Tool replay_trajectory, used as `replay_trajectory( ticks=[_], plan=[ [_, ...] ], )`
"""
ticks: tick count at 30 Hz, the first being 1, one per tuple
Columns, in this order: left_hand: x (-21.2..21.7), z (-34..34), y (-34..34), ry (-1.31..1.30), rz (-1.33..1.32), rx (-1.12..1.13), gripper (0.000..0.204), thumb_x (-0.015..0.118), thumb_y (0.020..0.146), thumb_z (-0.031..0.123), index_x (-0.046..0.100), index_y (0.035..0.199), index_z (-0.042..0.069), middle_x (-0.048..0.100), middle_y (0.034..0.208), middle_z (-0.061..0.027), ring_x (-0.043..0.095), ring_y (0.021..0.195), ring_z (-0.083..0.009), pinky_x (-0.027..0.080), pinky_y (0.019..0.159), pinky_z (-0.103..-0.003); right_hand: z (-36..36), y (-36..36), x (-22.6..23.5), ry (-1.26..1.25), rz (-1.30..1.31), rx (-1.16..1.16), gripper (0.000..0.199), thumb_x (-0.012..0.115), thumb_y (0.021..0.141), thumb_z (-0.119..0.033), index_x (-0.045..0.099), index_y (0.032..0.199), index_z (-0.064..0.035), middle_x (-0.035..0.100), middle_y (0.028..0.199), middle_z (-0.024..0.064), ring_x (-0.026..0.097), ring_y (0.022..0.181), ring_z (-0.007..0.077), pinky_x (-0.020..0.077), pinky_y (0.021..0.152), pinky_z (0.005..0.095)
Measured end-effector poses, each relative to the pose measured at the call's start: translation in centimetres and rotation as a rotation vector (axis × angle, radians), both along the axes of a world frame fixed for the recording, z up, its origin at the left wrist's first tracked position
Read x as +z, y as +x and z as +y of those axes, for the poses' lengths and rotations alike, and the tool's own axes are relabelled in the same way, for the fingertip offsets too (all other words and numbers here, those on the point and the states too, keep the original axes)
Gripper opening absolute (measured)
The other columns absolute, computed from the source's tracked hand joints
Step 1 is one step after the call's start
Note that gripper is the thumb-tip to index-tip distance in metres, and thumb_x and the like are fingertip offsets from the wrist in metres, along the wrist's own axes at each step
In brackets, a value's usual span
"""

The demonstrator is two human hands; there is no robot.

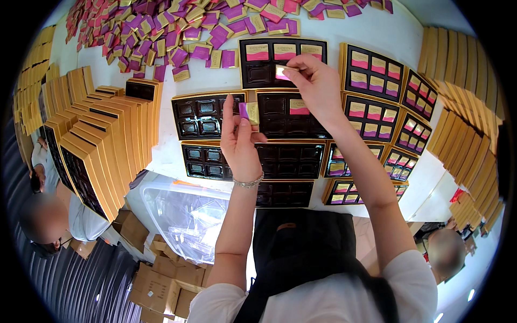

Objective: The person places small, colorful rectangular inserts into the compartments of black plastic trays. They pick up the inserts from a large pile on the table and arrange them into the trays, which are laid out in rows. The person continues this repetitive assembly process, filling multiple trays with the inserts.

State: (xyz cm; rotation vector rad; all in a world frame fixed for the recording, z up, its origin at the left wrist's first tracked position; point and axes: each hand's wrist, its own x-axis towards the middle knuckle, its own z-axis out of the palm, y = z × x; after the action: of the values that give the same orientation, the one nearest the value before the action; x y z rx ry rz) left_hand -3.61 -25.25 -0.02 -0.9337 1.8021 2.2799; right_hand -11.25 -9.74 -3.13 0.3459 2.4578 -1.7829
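Observation:
My right hand [315,81] pinches a small gold-and-pink wrapped chocolate square [282,72] by its edge, over the lower row of the farthest black tray box [258,74]. Three gold-and-pink squares fill that box's upper row. Between the fingers and thumb of my left hand [240,141] is a purple-and-gold wrapped square [250,113]. This hand hovers where two boxes meet: an unfilled tray [207,118] on the left and a tray [273,116] on the right showing one pink-and-gold square [299,106]. My right forearm hides part of the latter.
Loose purple, pink and gold squares [161,37] spread across the far table. Filled boxes [371,116] stand right of my arm; unfilled trays [288,160] lie nearer me. Box stacks flank both sides [107,145]. A clear plastic bin [186,207] and cardboard cartons [156,285] are lower left. Two people are nearby.

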Motion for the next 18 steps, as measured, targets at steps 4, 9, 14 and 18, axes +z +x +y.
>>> replay_trajectory(
  ticks=[4,9,14,18],
  plan=[
    [-0.5,-0.2,-0.7,0.145,0.02,0.047,0.041,0.049,0.096,0.0,0.047,0.137,0.005,0.053,0.088,-0.0025,0.062,0.078,-0.0099,0.06,0.065,-0.023,-2.3,-1.2,0.7,-0.016,-0.001,0.128,0.014,0.07,0.086,-0.009,0.065,0.094,0.0008,0.066,0.078,0.0024,0.058,0.067,0.0066,0.0475,0.063,0.0218],
    [-2.3,1.2,0.4,-0.343,0.095,-0.155,0.034,0.069,0.084,-0.005,0.051,0.112,-0.003,0.062,0.088,-0.0068,0.064,0.067,-0.0113,0.058,0.057,-0.024,-3.8,-3.4,0.0,0.012,0.058,0.172,0.016,0.07,0.082,-0.014,0.066,0.088,0.0008,0.069,0.077,0.0103,0.066,0.066,0.02,0.0507,0.064,0.031],
    [-4.1,1.6,0.3,-1.117,0.323,-0.405,0.026,0.078,0.076,0.009,0.062,0.095,0.001,0.063,0.085,-0.0092,0.061,0.066,-0.019,0.05,0.057,-0.029,-2.8,-3.7,0.1,0.015,0.046,0.152,0.014,0.068,0.084,-0.011,0.065,0.091,0.0016,0.068,0.078,0.0084,0.064,0.068,0.0155,0.0498,0.064,0.0278],
    [-1.8,1.9,-0.5,-1.328,0.617,-0.431,0.028,0.075,0.075,0.007,0.065,0.101,0.002,0.064,0.102,-0.0107,0.061,0.091,-0.0282,0.05,0.078,-0.039,-2.2,-3.0,0.5,0.091,0.039,0.192,0.014,0.068,0.087,-0.008,0.065,0.097,0.0012,0.067,0.08,0.0044,0.061,0.07,0.0078,0.0493,0.065,0.0227]
  ],
)
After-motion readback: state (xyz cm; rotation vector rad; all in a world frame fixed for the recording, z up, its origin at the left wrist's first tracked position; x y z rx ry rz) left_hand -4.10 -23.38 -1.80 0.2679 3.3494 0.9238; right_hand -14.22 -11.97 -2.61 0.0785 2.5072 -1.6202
